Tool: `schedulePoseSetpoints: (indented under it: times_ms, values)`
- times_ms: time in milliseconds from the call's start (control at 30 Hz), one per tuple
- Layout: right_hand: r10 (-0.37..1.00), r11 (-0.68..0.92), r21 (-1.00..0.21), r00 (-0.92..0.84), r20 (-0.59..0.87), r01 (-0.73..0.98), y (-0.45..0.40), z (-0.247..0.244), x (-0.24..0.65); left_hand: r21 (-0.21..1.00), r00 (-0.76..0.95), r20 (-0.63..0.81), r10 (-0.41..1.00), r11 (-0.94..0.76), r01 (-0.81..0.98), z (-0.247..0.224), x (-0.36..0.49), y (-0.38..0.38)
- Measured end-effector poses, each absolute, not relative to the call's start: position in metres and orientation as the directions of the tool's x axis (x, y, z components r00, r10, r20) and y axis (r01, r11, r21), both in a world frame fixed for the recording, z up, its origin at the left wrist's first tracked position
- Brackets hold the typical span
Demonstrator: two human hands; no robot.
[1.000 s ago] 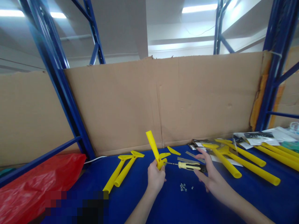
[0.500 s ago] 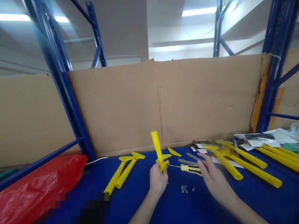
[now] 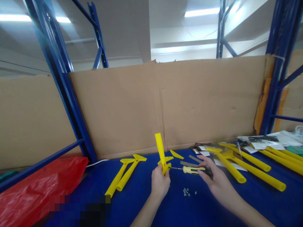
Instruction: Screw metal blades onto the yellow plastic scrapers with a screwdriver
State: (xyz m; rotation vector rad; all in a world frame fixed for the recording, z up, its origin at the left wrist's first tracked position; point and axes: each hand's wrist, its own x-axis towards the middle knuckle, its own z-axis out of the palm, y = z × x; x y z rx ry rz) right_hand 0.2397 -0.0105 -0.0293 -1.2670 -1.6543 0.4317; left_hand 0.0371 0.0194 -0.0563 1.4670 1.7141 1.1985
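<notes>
A yellow scraper (image 3: 159, 148) is gripped near its head by my left hand (image 3: 161, 183), its handle pointing up. My right hand (image 3: 216, 176) has its fingers round the back end of a cream and black screwdriver (image 3: 190, 170). The screwdriver's tip meets the head of the held scraper. Behind the tool lie thin metal blades (image 3: 189, 164), and a loose yellow piece (image 3: 176, 154) is near the cardboard. Several small screws and nuts (image 3: 186, 192) lie on the blue surface below the screwdriver.
Two yellow scrapers (image 3: 127, 173) lie at left beside a red plastic bag (image 3: 47, 186). More yellow scrapers (image 3: 258, 170) and packets (image 3: 267, 141) lie at right. A cardboard wall (image 3: 201, 101) stands behind, between blue posts (image 3: 272, 94).
My right hand has closed its fingers more around the screwdriver's back end, whose black part now shows. The left hand and the scraper have barely shifted.
</notes>
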Motion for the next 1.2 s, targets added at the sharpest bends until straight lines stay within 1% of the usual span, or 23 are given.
schedulePoseSetpoints:
  times_ms: [100,200,300,367,400,467,567,633,700,800,867,967,1033,1100,1200]
  values:
    - [0.909,0.319,-0.774,0.055,0.414,0.547,-0.0111,-0.0294,0.2387,0.892,-0.216,0.140,0.966,-0.029,0.450,-0.0554,0.0372,0.0178]
    - [0.924,0.309,-0.812,0.045,0.380,0.495,-0.0138,-0.0319,0.2385,0.899,-0.231,0.124,0.965,-0.011,0.437,-0.0547,0.0367,0.0178]
    - [0.887,0.413,-0.779,-0.012,0.462,0.472,-0.0153,-0.0325,0.2398,0.902,-0.240,0.123,0.963,-0.008,0.432,-0.0560,0.0359,0.0188]
    - [0.848,0.476,-0.715,-0.051,0.528,0.511,-0.0148,-0.0303,0.2404,0.896,-0.229,0.154,0.961,-0.038,0.442,-0.0583,0.0350,0.0193]
    - [0.838,0.477,-0.691,-0.045,0.543,0.544,-0.0142,-0.0288,0.2404,0.892,-0.226,0.176,0.958,-0.058,0.449,-0.0595,0.0345,0.0194]
    - [0.857,0.409,-0.691,0.009,0.516,0.596,-0.0130,-0.0265,0.2400,0.887,-0.230,0.217,0.949,-0.094,0.452,-0.0613,0.0338,0.0193]
    - [0.904,0.332,-0.736,0.022,0.426,0.590,-0.0127,-0.0266,0.2397,0.889,-0.238,0.220,0.946,-0.094,0.448,-0.0608,0.0339,0.0188]
    - [0.903,0.356,-0.748,-0.001,0.429,0.560,-0.0139,-0.0285,0.2400,0.895,-0.244,0.170,0.955,-0.045,0.444,-0.0587,0.0346,0.0187]
    - [0.880,0.419,-0.732,-0.042,0.473,0.537,-0.0156,-0.0299,0.2404,0.897,-0.250,0.128,0.960,-0.004,0.442,-0.0565,0.0353,0.0186]
    - [0.849,0.486,-0.681,-0.113,0.516,0.547,-0.0173,-0.0295,0.2401,0.885,-0.239,0.136,0.961,-0.009,0.466,-0.0553,0.0355,0.0187]
    - [0.841,0.492,-0.649,-0.124,0.526,0.580,-0.0175,-0.0285,0.2391,0.870,-0.232,0.154,0.961,-0.020,0.493,-0.0564,0.0349,0.0189]
    - [0.837,0.476,-0.620,-0.105,0.537,0.624,-0.0164,-0.0278,0.2370,0.849,-0.227,0.192,0.955,-0.045,0.527,-0.0593,0.0335,0.0193]
    - [0.848,0.430,-0.631,-0.049,0.528,0.646,-0.0155,-0.0278,0.2359,0.832,-0.216,0.232,0.949,-0.078,0.549,-0.0611,0.0324,0.0196]
    - [0.871,0.371,-0.655,-0.003,0.491,0.658,-0.0150,-0.0283,0.2356,0.823,-0.207,0.261,0.943,-0.105,0.559,-0.0619,0.0316,0.0200]
    - [0.911,0.333,-0.689,-0.032,0.411,0.643,-0.0162,-0.0300,0.2361,0.838,-0.223,0.242,0.944,-0.088,0.539,-0.0610,0.0314,0.0209]
